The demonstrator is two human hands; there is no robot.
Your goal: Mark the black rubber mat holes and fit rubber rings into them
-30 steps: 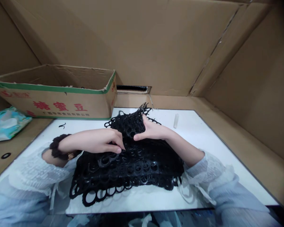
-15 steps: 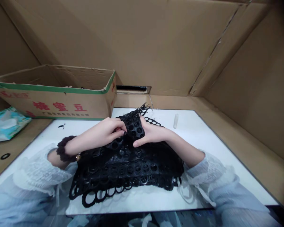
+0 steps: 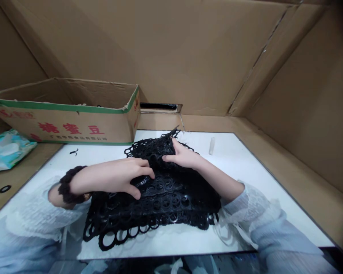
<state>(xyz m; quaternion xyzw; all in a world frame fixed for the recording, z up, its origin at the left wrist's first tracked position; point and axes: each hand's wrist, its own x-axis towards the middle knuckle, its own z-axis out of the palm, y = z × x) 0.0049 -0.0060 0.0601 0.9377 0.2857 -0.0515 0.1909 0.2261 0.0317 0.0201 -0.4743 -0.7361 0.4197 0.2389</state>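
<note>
A floppy pile of black, rubber-like sheet punched with rows of round holes (image 3: 160, 204) lies in the middle of the white board. Its far part is bunched and raised, ending in a ragged tip. My right hand (image 3: 184, 154) grips this raised part from the right, with the thumb on the near side and the other fingers partly hidden behind it. Over the left middle of the pile is my left hand (image 3: 122, 175), its thumb and fingers apart and nothing between them. Whether its fingertips touch the sheet I cannot tell.
A cardboard box with a green rim (image 3: 111, 123) stands at the back left. Beside it is a tissue pack (image 3: 10, 150). A black ring (image 3: 5, 188), a small black scrap (image 3: 74, 152) and a clear tube-like piece (image 3: 212, 146) lie around the pile. Cardboard walls enclose the white board (image 3: 246, 182).
My left hand has let go of the bunched sheet and moved down toward me, its fingers opening. The raised part has sunk and spread to the left, while my right hand stays on it.
</note>
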